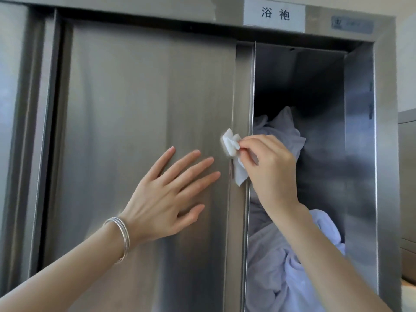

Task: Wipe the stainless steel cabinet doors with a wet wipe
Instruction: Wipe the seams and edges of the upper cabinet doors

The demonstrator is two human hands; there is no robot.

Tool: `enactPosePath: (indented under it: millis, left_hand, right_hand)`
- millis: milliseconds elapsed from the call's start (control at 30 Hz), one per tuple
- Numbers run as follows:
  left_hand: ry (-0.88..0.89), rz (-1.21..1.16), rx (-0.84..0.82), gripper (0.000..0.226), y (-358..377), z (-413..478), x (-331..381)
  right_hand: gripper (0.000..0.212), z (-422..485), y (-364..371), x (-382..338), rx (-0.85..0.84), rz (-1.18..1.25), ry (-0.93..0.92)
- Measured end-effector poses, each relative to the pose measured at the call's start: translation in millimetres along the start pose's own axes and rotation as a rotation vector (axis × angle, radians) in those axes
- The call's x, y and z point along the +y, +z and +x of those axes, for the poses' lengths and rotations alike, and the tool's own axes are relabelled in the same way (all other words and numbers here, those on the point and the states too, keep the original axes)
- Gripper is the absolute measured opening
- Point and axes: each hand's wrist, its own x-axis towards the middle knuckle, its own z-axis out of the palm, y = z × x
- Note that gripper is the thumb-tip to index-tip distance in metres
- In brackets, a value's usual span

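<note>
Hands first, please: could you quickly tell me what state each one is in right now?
Left hand: open, fingers straight, flat against the cabinet door.
Right hand: pinches the wet wipe against the door's edge.

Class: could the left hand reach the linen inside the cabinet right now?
Probably not directly: the left hand lies on the door, and the right hand with the wipe crosses before the linen.

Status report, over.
Left hand flat on brushed steel sliding door. Right hand pinching crumpled white wet wipe at door edge. Pale linen heaped inside, not obstructing.
</note>
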Motion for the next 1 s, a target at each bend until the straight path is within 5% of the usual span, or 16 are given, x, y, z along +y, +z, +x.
enactPosePath:
  millis: [267, 500, 733, 1000]
  left_hand:
    - [-0.129, 0.027, 0.051, 0.067, -11, 60, -50]
    - [-0.123, 0.041, 0.064, 0.066, -8, 60, -51]
    - [-0.12, 0.034, 0.072, 0.066, -7, 59, -52]
    - [-0.12, 0.024, 0.061, 0.066, -8, 59, -53]
  right_hand:
    - [0.017, 88, 12, 21, 0.114, -0.123, -0.246]
    - [0.022, 67, 5, 28, -0.146, -0.04, -0.197]
    - [0.035, 93, 16, 21, -0.031, -0.119, -0.18]
    - [0.008, 102, 21, 26, -0.012, -0.157, -0.2]
